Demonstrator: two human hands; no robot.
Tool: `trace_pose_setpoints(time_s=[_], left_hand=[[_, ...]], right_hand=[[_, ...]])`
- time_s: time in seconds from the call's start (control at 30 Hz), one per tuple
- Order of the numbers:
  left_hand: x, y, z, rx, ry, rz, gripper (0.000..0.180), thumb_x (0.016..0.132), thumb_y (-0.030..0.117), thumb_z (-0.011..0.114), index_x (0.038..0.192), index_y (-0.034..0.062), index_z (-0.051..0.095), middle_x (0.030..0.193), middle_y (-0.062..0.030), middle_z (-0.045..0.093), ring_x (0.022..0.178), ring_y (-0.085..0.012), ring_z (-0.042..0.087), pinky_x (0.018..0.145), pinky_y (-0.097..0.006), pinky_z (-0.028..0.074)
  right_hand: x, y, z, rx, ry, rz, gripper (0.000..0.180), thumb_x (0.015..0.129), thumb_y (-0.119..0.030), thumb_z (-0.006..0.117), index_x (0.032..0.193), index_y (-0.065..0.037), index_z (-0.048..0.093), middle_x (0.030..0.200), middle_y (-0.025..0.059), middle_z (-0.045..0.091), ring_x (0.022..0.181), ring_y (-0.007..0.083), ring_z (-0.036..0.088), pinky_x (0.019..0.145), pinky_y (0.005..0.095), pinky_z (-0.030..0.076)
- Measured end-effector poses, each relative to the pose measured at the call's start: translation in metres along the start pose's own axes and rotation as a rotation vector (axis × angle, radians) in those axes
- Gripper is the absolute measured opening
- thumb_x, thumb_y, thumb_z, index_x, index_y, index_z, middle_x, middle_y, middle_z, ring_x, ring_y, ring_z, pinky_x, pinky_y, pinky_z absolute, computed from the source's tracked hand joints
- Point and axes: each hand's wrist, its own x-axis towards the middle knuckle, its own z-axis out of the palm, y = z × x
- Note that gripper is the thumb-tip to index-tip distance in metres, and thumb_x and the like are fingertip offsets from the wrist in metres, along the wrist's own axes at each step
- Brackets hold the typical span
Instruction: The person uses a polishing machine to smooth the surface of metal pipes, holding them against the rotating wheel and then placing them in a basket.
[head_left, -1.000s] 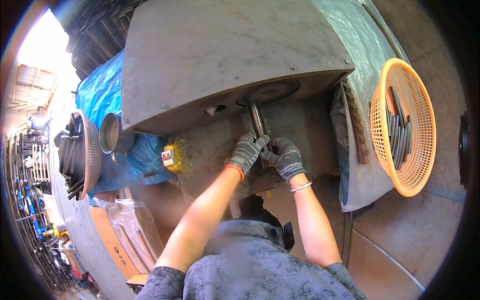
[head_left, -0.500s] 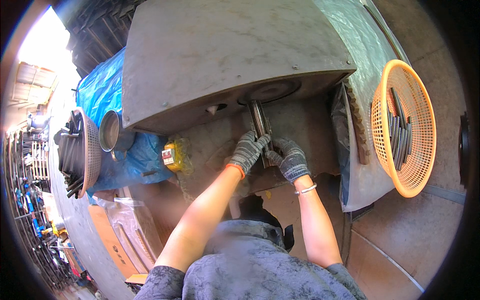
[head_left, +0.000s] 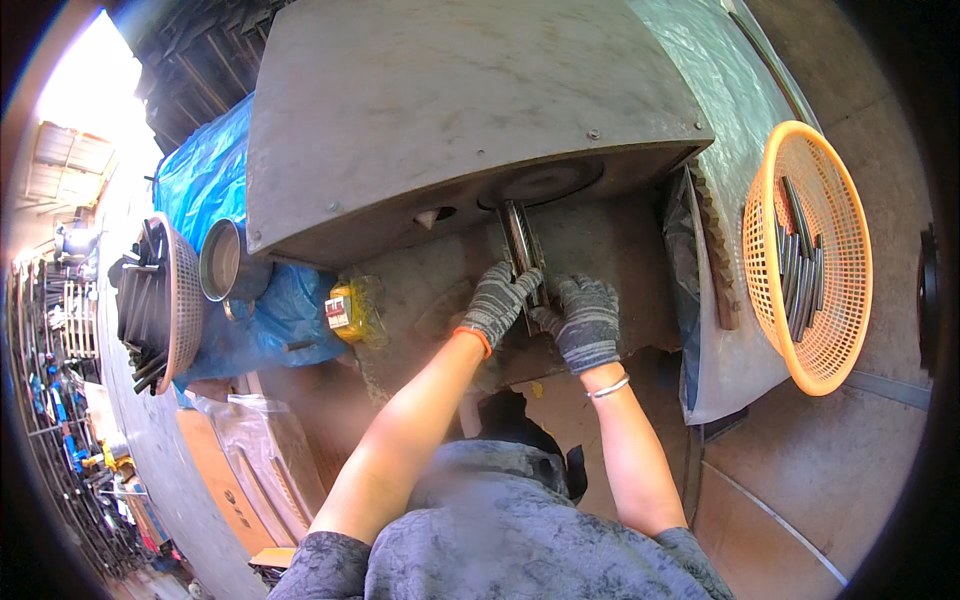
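Observation:
A shiny metal tube (head_left: 517,236) slants toward me from the dark round opening on the front of a grey machine housing (head_left: 470,90). My left hand (head_left: 498,300), in a grey striped knit glove with an orange cuff, is closed around the tube's middle, its fingers lying along the top. Beside it, my gloved right hand (head_left: 582,322) is bent at the tube's near end, its thumb against the metal; the undersides of its fingers are hidden. A metal bracelet circles my right wrist.
An orange basket (head_left: 850,200) with several dark tubes stands at right. On the left are a pale basket (head_left: 184,300) of black tubes, a metal mug (head_left: 232,262) on blue plastic sheeting and a yellow-wrapped package (head_left: 350,312). A notched bar (head_left: 713,250) lies right of the machine.
My right hand has turned and slid slightly right and toward me, its fingers less tucked around the tube. My left hand stays at about the same place on the tube.

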Motion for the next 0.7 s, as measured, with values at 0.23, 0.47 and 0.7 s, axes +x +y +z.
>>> trace_pose_setpoints(time_s=[0.23, 0.47, 0.7], left_hand=[[0.001, -0.008, 0.004, -0.010, 0.036, 0.020, 0.035, 0.088, 0.030, 0.063, 0.096, -0.0037, 0.063, 0.093, -0.0239, 0.064, 0.088, -0.0353, 0.059, 0.079, -0.039, 0.046], [-0.002, -0.004, 0.003, -0.050, 0.039, 0.081, 0.034, 0.087, 0.030, 0.063, 0.093, -0.0034, 0.062, 0.089, -0.0243, 0.063, 0.085, -0.0372, 0.059, 0.076, -0.040, 0.046], [-0.002, -0.001, 0.003, -0.066, 0.029, 0.062, 0.033, 0.088, 0.029, 0.063, 0.093, -0.0032, 0.062, 0.087, -0.0242, 0.064, 0.082, -0.0363, 0.059, 0.074, -0.039, 0.046]], right_hand=[[0.006, -0.004, -0.004, -0.118, 0.014, -0.229, 0.014, 0.072, -0.017, 0.063, 0.084, -0.012, 0.069, 0.084, 0.0065, 0.063, 0.085, 0.0261, 0.060, 0.076, 0.0420, 0.045], [0.007, -0.006, -0.005, -0.150, 0.159, -0.485, 0.013, 0.068, -0.015, 0.062, 0.078, -0.011, 0.068, 0.084, 0.0061, 0.064, 0.087, 0.0248, 0.060, 0.077, 0.0418, 0.045], [0.008, -0.005, -0.005, -0.204, 0.137, -0.584, 0.013, 0.066, -0.015, 0.062, 0.076, -0.011, 0.067, 0.086, 0.0060, 0.064, 0.089, 0.0244, 0.060, 0.082, 0.0435, 0.045]])
